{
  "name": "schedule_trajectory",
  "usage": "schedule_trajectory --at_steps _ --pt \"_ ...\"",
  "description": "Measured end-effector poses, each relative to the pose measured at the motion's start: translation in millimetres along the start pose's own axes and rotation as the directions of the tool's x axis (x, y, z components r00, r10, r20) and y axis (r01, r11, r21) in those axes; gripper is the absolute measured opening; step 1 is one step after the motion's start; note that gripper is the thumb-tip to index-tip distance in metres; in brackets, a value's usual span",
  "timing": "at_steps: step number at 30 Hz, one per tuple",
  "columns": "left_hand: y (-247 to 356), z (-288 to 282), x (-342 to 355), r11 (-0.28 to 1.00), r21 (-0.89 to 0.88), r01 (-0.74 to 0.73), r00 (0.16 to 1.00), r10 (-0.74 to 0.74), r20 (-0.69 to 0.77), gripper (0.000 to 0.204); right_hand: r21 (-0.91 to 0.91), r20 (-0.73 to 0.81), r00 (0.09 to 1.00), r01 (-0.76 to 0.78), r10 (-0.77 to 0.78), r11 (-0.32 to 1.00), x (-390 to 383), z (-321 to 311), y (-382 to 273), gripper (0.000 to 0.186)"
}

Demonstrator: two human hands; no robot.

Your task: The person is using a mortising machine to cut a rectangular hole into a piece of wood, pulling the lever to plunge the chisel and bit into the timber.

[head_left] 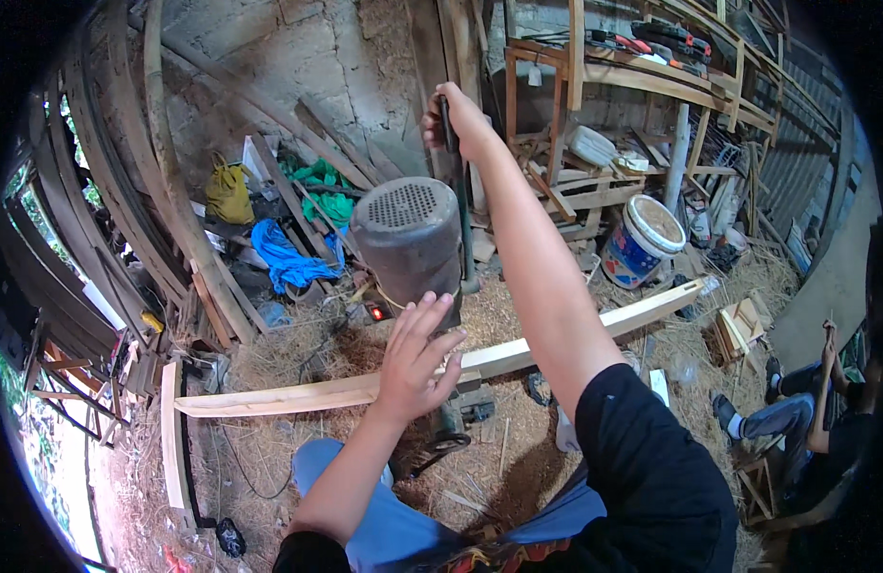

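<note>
Two hands: right hand (457,121) gripping lever (450,143), left hand (417,358) flat on plank (298,393)

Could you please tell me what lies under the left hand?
Under the left hand a long pale wooden plank runs across the machine beneath the grey motor. The hand covers that stretch of it.

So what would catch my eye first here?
The grey motor at centre, with the right hand gripping a dark lever above it. Just below, the left hand presses flat on a long pale plank running across the straw floor. A blue-and-white bucket stands at right.
</note>
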State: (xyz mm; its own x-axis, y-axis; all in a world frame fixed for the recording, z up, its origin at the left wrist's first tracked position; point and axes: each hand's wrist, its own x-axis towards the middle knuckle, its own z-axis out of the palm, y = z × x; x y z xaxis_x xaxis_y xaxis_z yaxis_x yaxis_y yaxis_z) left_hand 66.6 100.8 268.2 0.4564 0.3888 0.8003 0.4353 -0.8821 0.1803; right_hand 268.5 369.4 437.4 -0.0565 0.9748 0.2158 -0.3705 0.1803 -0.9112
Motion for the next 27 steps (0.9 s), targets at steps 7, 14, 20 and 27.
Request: schedule_trajectory --at_steps 7,14,20,27 --pt "1 -3 -3 1.000 -0.009 0.029 1.000 -0.029 0.004 0.028 -0.052 0.043 0.946 0.322 -0.320 0.945 -53 1 7 0.049" --pt "-3 -10 -5 0.998 0.027 0.050 0.999 -0.050 -0.009 0.025 -0.096 0.004 0.872 0.488 -0.490 0.867 -97 12 12 0.044" --pt "-7 -8 -13 0.995 0.028 0.095 0.996 -0.095 0.000 0.026 -0.042 0.006 0.835 0.549 -0.550 0.834 -130 6 24 0.040" --pt "-4 -2 -21 0.997 0.035 0.064 0.998 -0.065 0.021 0.026 -0.035 0.085 0.830 0.555 -0.551 0.831 -156 1 22 0.039"
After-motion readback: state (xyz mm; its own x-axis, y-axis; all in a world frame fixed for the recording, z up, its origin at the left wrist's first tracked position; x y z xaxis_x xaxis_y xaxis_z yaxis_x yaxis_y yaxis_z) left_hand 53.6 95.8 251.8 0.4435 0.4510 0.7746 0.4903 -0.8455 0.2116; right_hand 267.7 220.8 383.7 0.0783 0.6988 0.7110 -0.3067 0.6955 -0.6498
